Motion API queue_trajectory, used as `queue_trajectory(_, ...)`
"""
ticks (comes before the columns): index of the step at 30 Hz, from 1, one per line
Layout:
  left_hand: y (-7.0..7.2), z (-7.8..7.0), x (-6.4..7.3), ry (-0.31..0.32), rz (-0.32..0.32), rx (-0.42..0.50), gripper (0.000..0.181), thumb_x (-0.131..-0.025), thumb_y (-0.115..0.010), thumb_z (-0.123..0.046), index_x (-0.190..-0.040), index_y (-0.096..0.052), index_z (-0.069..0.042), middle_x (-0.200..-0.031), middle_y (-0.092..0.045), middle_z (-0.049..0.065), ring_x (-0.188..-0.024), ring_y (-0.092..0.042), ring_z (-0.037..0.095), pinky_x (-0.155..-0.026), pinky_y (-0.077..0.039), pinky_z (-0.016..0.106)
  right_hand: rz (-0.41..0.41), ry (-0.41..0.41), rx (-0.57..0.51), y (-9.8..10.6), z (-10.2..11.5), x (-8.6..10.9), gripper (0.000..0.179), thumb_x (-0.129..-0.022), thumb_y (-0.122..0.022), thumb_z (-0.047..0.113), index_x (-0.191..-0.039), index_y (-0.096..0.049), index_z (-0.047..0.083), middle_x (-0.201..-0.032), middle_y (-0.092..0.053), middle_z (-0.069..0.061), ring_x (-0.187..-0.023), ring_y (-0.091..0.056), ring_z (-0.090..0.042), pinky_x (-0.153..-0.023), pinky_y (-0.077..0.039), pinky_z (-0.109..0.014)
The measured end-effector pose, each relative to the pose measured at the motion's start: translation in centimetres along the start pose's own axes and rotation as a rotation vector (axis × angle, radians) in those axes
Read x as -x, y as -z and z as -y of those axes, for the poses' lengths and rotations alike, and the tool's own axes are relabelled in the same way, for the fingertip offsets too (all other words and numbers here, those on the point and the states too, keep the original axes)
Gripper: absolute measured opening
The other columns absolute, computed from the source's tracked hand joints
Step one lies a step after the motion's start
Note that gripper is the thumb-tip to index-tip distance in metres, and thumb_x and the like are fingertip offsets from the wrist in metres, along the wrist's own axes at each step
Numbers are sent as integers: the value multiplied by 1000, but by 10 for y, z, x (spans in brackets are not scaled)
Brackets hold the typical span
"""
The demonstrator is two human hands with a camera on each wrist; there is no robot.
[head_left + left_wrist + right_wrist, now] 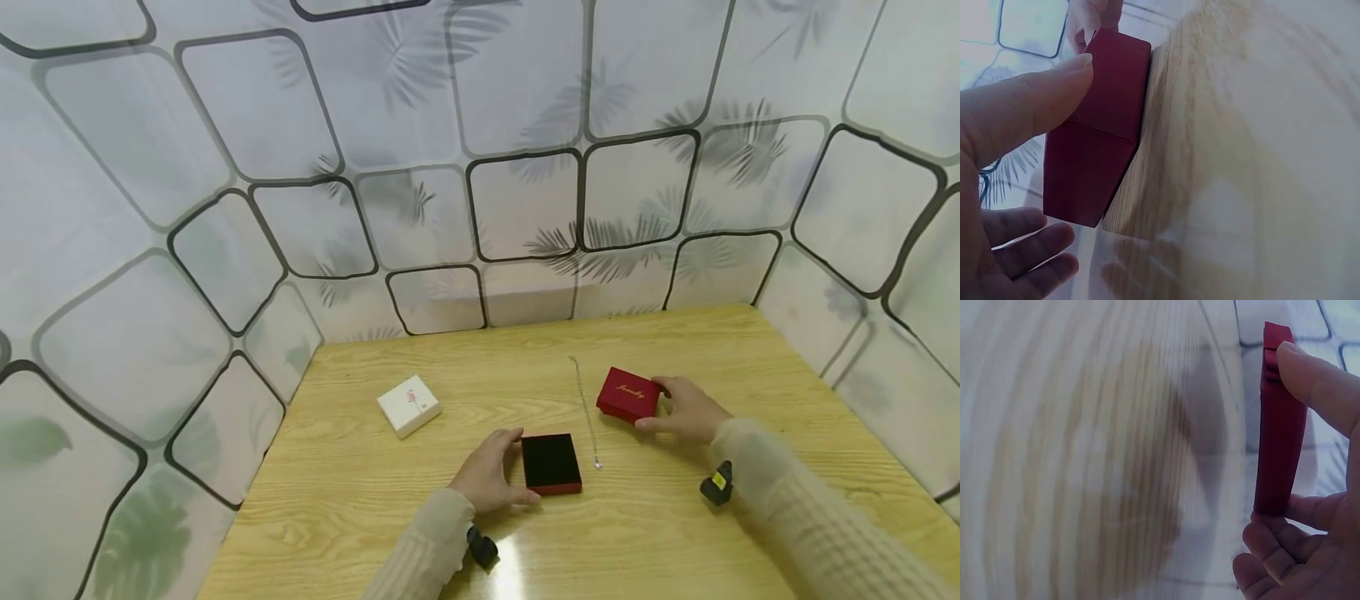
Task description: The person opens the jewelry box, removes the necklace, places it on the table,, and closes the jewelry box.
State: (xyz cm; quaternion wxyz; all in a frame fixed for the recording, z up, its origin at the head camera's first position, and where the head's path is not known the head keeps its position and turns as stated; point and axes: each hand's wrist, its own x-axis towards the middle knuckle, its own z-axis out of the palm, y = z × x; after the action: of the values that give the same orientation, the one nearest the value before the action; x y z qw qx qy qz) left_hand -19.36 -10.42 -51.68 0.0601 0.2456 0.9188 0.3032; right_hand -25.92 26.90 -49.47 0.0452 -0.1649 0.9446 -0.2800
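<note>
A red box base with a black lining lies on the table, its inside facing up. My left hand grips it at its left side, the thumb at the near corner and a finger at the far one. In the left wrist view the thumb lies along the red side of the box base. To the right, my right hand holds a red jewelry box lid with gold lettering between thumb and fingers. The right wrist view shows the lid edge-on, a small bow under the thumb.
Between the two box parts a thin silver necklace is stretched out, its small pendant toward me. A white box with a pink flower print sits at the left on the wooden table. Patterned curtains hang behind the table.
</note>
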Motion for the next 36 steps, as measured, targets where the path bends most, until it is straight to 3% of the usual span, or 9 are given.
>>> queue_trajectory(9, 0, -1, 0, -4, -9, -1, 105, -67, -84, -52, -148, -34, -7, -140, -46, 2, -129, -43, 20, -106, -37, 41, 14, 21, -12, -11, 24, 1, 105, -73, -74, 60, -142, -35, -9, -134, -45, -28, -119, -46, -42, -96, -40, -58)
queue_trajectory(28, 0, -2, 1, -5, -22, -6, 104, -66, -84, -52, -147, -36, -7, -139, -47, 3, -129, -44, 20, -106, -37, 40, 54, 155, -20, -29, 72, 8, 101, -71, -79, 54, -143, -37, -4, -130, -50, -17, -117, -48, -35, -97, -42, -56)
queue_trajectory(36, -1, -2, -1, -20, -46, 13, 105, -65, -85, -52, -146, -36, -5, -139, -48, 4, -129, -44, 20, -107, -37, 40, 88, 224, -33, -42, 85, 8, 104, -69, -76, 62, -141, -39, -4, -126, -50, -10, -115, -48, -30, -96, -43, -52)
